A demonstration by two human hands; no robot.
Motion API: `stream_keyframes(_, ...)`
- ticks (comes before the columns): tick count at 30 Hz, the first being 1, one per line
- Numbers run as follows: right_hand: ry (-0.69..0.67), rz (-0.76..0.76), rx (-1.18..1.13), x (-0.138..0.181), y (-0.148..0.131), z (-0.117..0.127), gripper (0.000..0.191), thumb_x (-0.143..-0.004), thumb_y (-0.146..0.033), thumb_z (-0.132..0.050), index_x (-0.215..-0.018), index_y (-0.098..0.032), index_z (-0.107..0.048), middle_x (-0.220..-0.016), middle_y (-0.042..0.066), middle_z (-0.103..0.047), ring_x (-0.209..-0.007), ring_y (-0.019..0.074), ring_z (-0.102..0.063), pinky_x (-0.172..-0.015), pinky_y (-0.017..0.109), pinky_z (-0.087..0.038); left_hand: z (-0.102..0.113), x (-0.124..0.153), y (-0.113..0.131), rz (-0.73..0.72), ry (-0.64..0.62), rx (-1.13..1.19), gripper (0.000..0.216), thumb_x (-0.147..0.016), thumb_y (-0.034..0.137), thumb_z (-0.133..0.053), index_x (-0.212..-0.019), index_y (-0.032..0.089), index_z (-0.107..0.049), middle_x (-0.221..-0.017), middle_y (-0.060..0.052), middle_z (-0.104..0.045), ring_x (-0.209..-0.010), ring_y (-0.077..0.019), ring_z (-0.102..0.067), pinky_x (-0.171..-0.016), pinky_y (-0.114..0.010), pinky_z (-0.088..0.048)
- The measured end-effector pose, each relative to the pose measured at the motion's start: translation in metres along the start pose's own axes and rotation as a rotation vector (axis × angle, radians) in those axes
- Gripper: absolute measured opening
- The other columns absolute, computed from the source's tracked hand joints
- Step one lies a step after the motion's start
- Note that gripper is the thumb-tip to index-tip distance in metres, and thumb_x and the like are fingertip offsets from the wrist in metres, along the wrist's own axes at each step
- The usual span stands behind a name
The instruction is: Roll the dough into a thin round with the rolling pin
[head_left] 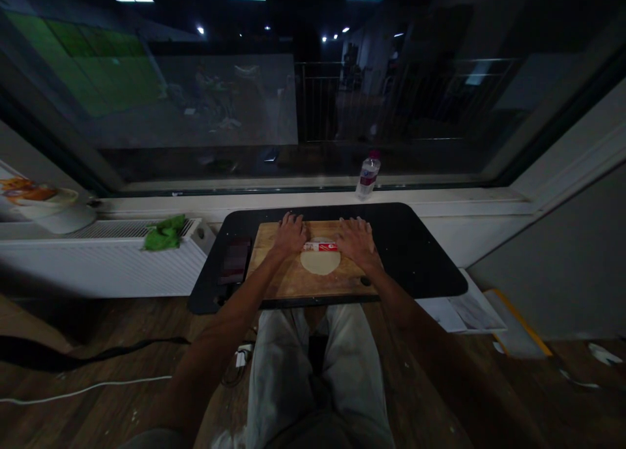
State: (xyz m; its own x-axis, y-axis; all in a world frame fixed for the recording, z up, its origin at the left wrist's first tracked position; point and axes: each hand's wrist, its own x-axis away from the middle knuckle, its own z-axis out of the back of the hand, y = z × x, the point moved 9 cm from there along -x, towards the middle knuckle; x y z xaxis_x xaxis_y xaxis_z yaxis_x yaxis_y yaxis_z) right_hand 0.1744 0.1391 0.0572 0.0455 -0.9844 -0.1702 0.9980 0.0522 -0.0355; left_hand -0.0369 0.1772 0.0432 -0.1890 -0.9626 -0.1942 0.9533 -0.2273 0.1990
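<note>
Dough in the head view lies flat and round on the wooden board, partly beneath the labelled roller. Left hand and right hand rest open, palms down, over the roller's ends; equal pressure should keep thickness even.

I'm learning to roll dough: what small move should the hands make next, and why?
I'd probably draw the roller toward the board's near edge: the left hand and the right hand are at its two ends, it lies across the dough's far part, and most of the dough shows on the near side.
</note>
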Motion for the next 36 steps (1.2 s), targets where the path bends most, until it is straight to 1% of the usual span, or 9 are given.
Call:
stream_keyframes(2,0.026,0.014,0.010,0.004,-0.002,0.003,0.063,-0.112,-0.042,-0.050,-0.169,-0.017,-0.058,-0.167,0.021,-0.061,-0.159,0.0409,-0.046,-0.132,0.058,-0.029,0.000,0.005,0.001,0.012,-0.002,-0.009,0.055,-0.114,0.032,-0.043,-0.164,0.016,-0.059,-0.167,-0.019,-0.061,-0.166,-0.0380,-0.042,-0.134,-0.060,-0.041)
stream_keyframes(6,0.066,0.046,0.015,0.012,-0.005,0.009,0.059,-0.111,-0.040,-0.053,-0.164,-0.018,-0.063,-0.163,0.019,-0.065,-0.153,0.0387,-0.052,-0.133,0.055,-0.026,0.004,0.016,0.006,0.022,-0.015,-0.032,0.054,-0.114,0.035,-0.045,-0.162,0.017,-0.061,-0.166,-0.018,-0.061,-0.165,-0.0379,-0.043,-0.132,-0.058,-0.042)
stream_keyframes(9,0.065,0.039,0.016,0.020,-0.004,0.008,0.058,-0.112,-0.042,-0.053,-0.163,-0.017,-0.064,-0.164,0.020,-0.065,-0.153,0.0371,-0.053,-0.133,0.054,-0.027,0.011,0.029,0.012,0.014,0.004,-0.054,0.048,-0.114,0.036,-0.045,-0.154,0.019,-0.066,-0.161,-0.018,-0.065,-0.163,-0.0383,-0.044,-0.130,-0.059,-0.042)
stream_keyframes(12,0.090,0.045,0.019,0.030,-0.005,0.007,0.058,-0.113,-0.041,-0.051,-0.163,-0.015,-0.065,-0.163,0.020,-0.066,-0.154,0.0358,-0.054,-0.132,0.052,-0.030,0.017,0.043,0.021,-0.016,0.034,-0.093,0.042,-0.115,0.036,-0.045,-0.143,0.020,-0.072,-0.155,-0.018,-0.068,-0.155,-0.0381,-0.051,-0.126,-0.059,-0.044)
stream_keyframes(14,0.130,0.045,0.015,0.037,-0.005,0.009,0.058,-0.114,-0.042,-0.050,-0.161,-0.012,-0.067,-0.160,0.022,-0.068,-0.152,0.0355,-0.057,-0.131,0.050,-0.032,0.019,0.051,0.024,-0.019,0.053,-0.105,0.040,-0.115,0.035,-0.045,-0.140,0.020,-0.073,-0.151,-0.018,-0.070,-0.150,-0.0373,-0.055,-0.124,-0.057,-0.044)
stream_keyframes(17,0.139,0.038,0.014,0.043,-0.006,0.009,0.057,-0.115,-0.043,-0.049,-0.158,-0.011,-0.069,-0.159,0.023,-0.069,-0.150,0.0355,-0.059,-0.129,0.048,-0.036,0.021,0.060,0.028,-0.024,0.067,-0.111,0.038,-0.114,0.034,-0.046,-0.137,0.021,-0.074,-0.145,-0.017,-0.073,-0.142,-0.0364,-0.059,-0.121,-0.055,-0.045)
stream_keyframes(22,0.163,0.021,-0.023,0.052,-0.007,0.011,0.054,-0.114,-0.039,-0.049,-0.158,-0.017,-0.070,-0.157,0.019,-0.071,-0.149,0.0338,-0.060,-0.130,0.048,-0.036,0.020,0.070,0.029,-0.024,0.084,-0.100,0.038,-0.115,0.035,-0.045,-0.135,0.023,-0.075,-0.143,-0.016,-0.073,-0.140,-0.0370,-0.059,-0.121,-0.056,-0.045)
stream_keyframes(29,0.195,-0.013,-0.032,0.059,-0.008,0.014,0.052,-0.113,-0.039,-0.050,-0.152,-0.016,-0.074,-0.160,0.021,-0.069,-0.153,0.0356,-0.058,-0.128,0.048,-0.040,0.019,0.074,0.029,-0.025,0.088,-0.078,0.037,-0.116,0.035,-0.046,-0.133,0.022,-0.076,-0.142,-0.016,-0.074,-0.136,-0.0352,-0.062,-0.119,-0.053,-0.045)
stream_keyframes(36,0.142,-0.041,-0.033,0.042,-0.007,0.011,0.053,-0.110,-0.037,-0.052,-0.152,-0.014,-0.075,-0.153,0.021,-0.074,-0.146,0.0359,-0.064,-0.124,0.046,-0.043,0.021,0.060,0.028,-0.015,0.073,-0.107,0.038,-0.116,0.036,-0.045,-0.133,0.021,-0.075,-0.140,-0.017,-0.075,-0.133,-0.0358,-0.063,-0.115,-0.053,-0.048)
